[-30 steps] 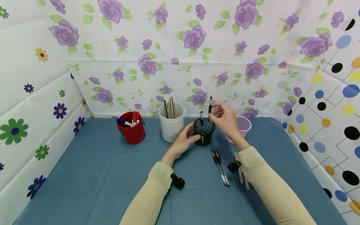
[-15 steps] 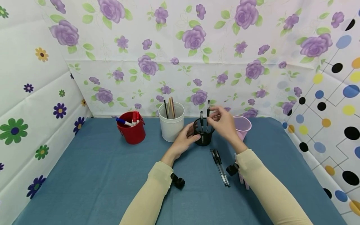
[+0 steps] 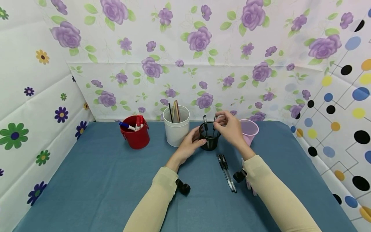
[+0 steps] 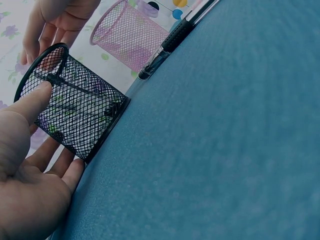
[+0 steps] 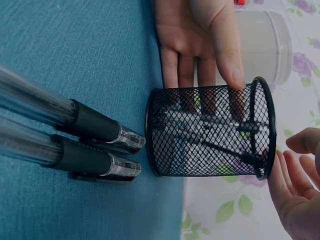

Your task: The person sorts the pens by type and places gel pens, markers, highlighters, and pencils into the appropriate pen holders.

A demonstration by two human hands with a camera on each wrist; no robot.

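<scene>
A black mesh pen cup (image 3: 210, 144) stands upright on the blue cloth. My left hand (image 3: 187, 145) holds it from the left, thumb on the near side and fingers behind. Two black-capped gel pens lean inside; one gel pen (image 3: 205, 121) shows at the left and another (image 3: 215, 119) at the right rim. Beside that second pen is my right hand (image 3: 231, 129), its thumb and fingers standing apart at the rim in the right wrist view. Two more gel pens (image 3: 226, 174) lie side by side in front of the cup, caps toward it.
Left of the cup are a white cup (image 3: 176, 130) with pencils and a red bucket (image 3: 136, 138) with markers. A pink mesh cup (image 3: 250, 129) stands behind my right wrist. Pink pens (image 3: 251, 187) lie partly hidden under my right sleeve.
The pen at my right hand has gone down into the black cup, while that hand has moved slightly left and down. My left hand has stayed on the cup.
</scene>
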